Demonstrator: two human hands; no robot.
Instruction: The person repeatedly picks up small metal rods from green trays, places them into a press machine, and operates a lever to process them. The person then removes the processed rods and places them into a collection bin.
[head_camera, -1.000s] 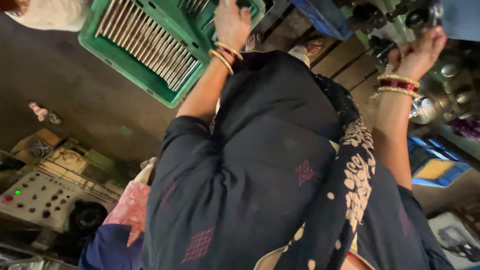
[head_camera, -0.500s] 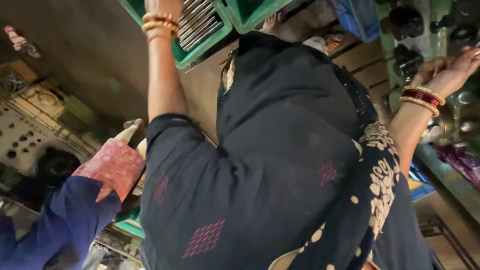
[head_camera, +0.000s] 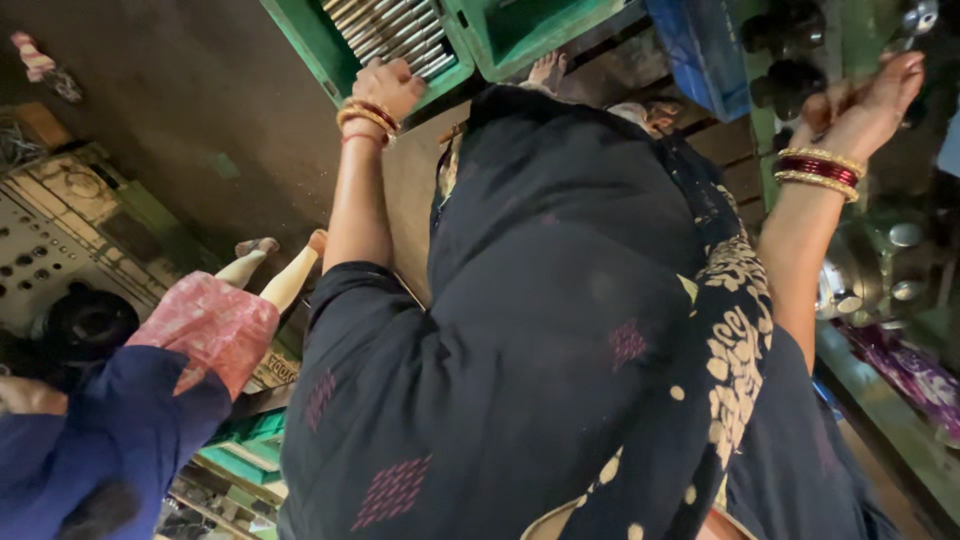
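Green plastic crate (head_camera: 330, 55), rectangular, holding a row of slim silver metal rods (head_camera: 390, 30) laid side by side; it sits at the twelve o'clock edge of the head view, on the dark grey floor (head_camera: 180, 120). The left hand (head_camera: 390, 88), wrist ringed with gold and red bangles (head_camera: 367, 118), rests on the crate's near rim with its fingers curled over the edge, closed on the rim. A second green plastic crate (head_camera: 540, 35) stands just beside the first, toward one o'clock, with a bare foot (head_camera: 547, 68) near its lower wall. The right hand (head_camera: 865, 105), at two o'clock, wears red and gold bangles (head_camera: 820, 168); its fingers are bent around a dark machine knob (head_camera: 795, 80), though whether they actually clamp it cannot be told. Blue plastic bin (head_camera: 700, 50) lies between the second crate and the knob. Black garment with maroon woven squares and a cream floral border (head_camera: 560, 330) fills the centre. At eight o'clock, another person's sleeve in blue with a pink printed cuff (head_camera: 200, 325). At nine o'clock, a grey-green panel with round holes (head_camera: 50, 240).
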